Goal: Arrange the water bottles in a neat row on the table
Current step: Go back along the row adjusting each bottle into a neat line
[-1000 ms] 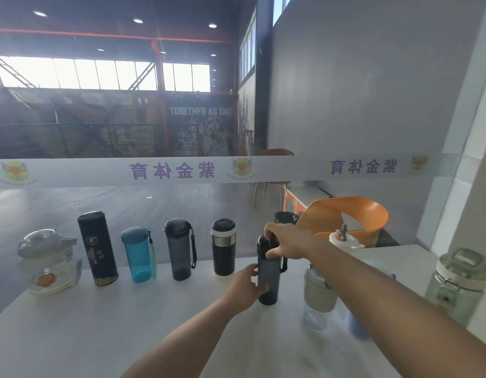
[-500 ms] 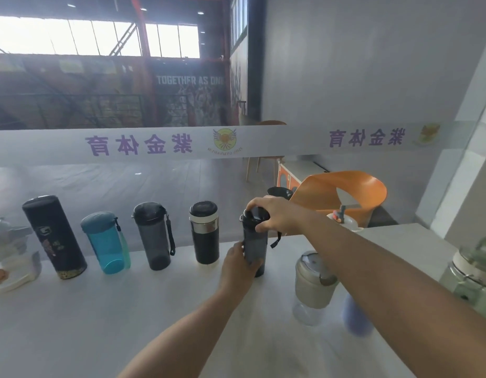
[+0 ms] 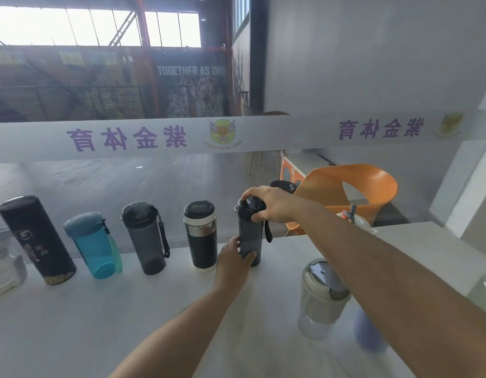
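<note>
Both hands grip one dark grey bottle point(image 3: 250, 236) at the right end of the row: the right hand point(image 3: 272, 204) closed over its cap, the left hand point(image 3: 233, 261) wrapped round its base. Standing upright on the white table point(image 3: 100, 323), just right of the black-and-steel flask point(image 3: 201, 236), it lines up with the smoky bottle point(image 3: 146, 238), blue bottle point(image 3: 96, 245) and black cylinder point(image 3: 36, 238). The lidded glass jar point(image 3: 322, 296), still out of line, sits nearer the right arm. Readable writing: "TOGETHER AS ONE" on the far wall, mirrored "紫金体育" on the glass band point(image 3: 154, 137).
</note>
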